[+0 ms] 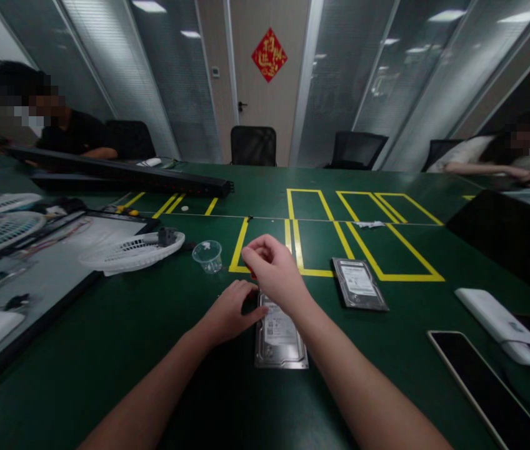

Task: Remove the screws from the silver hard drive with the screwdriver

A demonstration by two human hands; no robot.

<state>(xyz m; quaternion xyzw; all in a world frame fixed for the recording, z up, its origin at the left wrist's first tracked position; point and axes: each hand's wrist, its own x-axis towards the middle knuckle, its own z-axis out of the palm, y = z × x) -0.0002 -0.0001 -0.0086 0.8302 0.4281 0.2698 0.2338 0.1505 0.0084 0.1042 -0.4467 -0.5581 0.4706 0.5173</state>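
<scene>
Right hand [277, 269] pinching something red [253, 275], left hand [234, 309] parted at the worktop's [54, 362] near-edge hard drive [281, 347] — perhaps screwdriving, next wanting steady pressure

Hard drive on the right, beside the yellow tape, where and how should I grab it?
I'd pinch the hard drive across its narrow width, around the middle of its two long edges, with the right hand, the nearer one, coming from above. It lies flat on the green table, label up, and both long edges look unobstructed.
</scene>
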